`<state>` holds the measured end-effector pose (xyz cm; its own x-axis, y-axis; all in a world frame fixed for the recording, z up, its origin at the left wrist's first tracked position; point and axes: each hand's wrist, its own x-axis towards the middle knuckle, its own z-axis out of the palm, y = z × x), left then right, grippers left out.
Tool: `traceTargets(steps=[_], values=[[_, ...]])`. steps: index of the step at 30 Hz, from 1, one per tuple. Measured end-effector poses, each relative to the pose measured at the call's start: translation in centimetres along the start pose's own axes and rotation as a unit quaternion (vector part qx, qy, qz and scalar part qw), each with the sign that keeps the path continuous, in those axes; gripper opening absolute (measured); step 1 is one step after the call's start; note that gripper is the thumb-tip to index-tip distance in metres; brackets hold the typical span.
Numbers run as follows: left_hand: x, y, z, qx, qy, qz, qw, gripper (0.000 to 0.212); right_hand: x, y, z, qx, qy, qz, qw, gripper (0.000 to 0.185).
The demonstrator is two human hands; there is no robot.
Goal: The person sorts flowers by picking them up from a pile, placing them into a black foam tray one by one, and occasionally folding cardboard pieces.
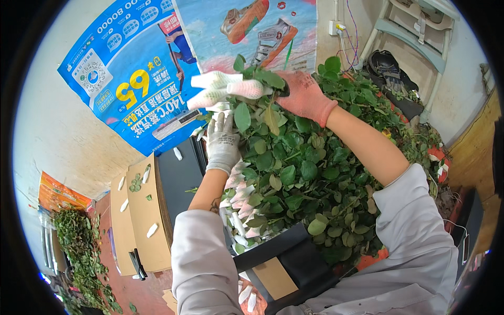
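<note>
My right hand (305, 96), in a salmon-coloured knit glove, grips leafy flower stems, apparently roses. Several buds in white mesh sleeves (246, 89) point left from that grip, pink and green showing through the mesh. My left hand (223, 143), in a pale grey glove, lies with its fingers extended below those buds, beside the edge of the pile. Its palm side is hidden. Beneath both arms spreads a big heap of cut leafy stems (307, 169). More sleeved buds (241, 197) line the heap's left side.
Cardboard sheets (147, 212) with loose white sleeves stand left, near a black panel (177, 173). A black clip (137, 264) sits at their edge. Cut foliage (78, 240) covers the floor farther left. A folding chair (411, 35) leans on the wall at right; a poster (134, 75) hangs ahead.
</note>
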<state>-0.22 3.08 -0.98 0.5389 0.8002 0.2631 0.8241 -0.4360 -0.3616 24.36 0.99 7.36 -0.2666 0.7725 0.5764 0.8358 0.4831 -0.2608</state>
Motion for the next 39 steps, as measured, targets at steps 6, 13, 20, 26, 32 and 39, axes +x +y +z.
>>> traceTargets(steps=[6,13,20,26,32,39], values=[[1.5,-4.9,-4.4,-0.552,-0.154,-0.050,0.818,0.035,0.3,1.0,0.4,0.038,-0.083,-0.011,0.996,0.061],[-2.5,-5.6,-3.4,-0.903,-0.260,0.018,0.342,0.037,1.0,-1.8,-0.1,0.029,-0.311,-0.020,0.950,0.068],[3.0,-3.1,-1.6,-0.432,0.189,-0.060,0.880,0.065,-1.4,0.3,-7.8,0.078,0.034,0.046,0.995,0.040],[3.6,4.2,4.7,-0.121,-0.079,-0.034,0.989,0.076,-4.8,6.4,-25.4,-0.294,0.178,0.130,0.930,0.039],[3.7,4.7,5.1,-0.104,-0.093,-0.038,0.990,0.078,-12.9,5.0,-41.3,-0.367,0.248,0.157,0.883,0.039],[1.9,3.4,-0.5,-0.231,-0.034,-0.040,0.972,0.083,-13.6,-4.9,-40.8,-0.258,0.184,0.015,0.948,0.041]])
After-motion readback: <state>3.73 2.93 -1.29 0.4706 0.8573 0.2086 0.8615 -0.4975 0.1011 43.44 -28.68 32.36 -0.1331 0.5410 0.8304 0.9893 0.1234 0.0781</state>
